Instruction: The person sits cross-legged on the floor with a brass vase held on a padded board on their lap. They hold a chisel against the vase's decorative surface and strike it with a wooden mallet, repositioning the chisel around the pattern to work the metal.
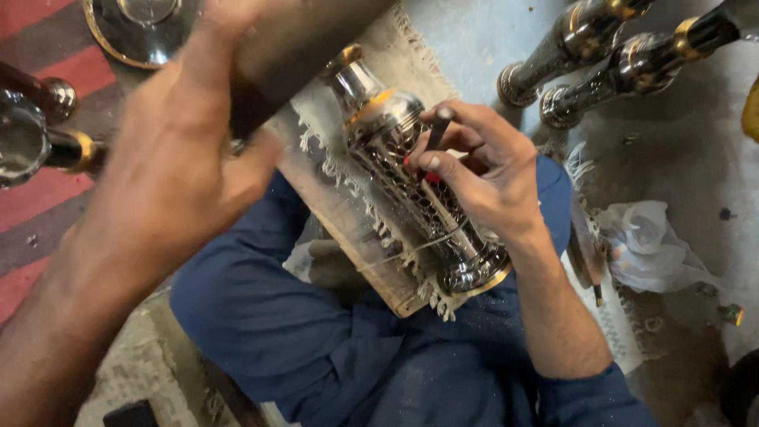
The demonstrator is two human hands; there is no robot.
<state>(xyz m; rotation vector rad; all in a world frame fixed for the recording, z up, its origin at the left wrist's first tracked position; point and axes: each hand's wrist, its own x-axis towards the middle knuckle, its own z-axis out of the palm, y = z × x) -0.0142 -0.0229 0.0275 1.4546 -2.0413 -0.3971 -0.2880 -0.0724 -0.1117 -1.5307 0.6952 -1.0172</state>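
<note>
**Right hand on a small tool at the metal vase, left hand around a dark handle**

My right hand (482, 170) is closed on a thin dark tool (436, 136), pinched between thumb and fingers; its tip is hidden behind my fingers, so I cannot see where it meets the metal. Something small and red (431, 177) shows under the fingers, too covered to name. The hand rests on the engraved metal vase (419, 182), silver-toned with gold bands, which lies tilted across a wooden board (348, 229) on my lap, foot toward me, neck pointing away. A frayed pale cloth (316, 134) lies between vase and board.

My left hand (178, 170) is close to the camera and blurred. It is wrapped around a dark, thick handle (292, 47) that runs up out of frame, so its head is cut off and I cannot tell what it is. It covers the vase's neck in part.

Two similar vases (601, 55) lie at the upper right, tops cut off. More shiny metal pieces (32, 126) sit at the left edge, only partly seen. A crumpled white bag (648, 245) lies on the floor to my right.
</note>
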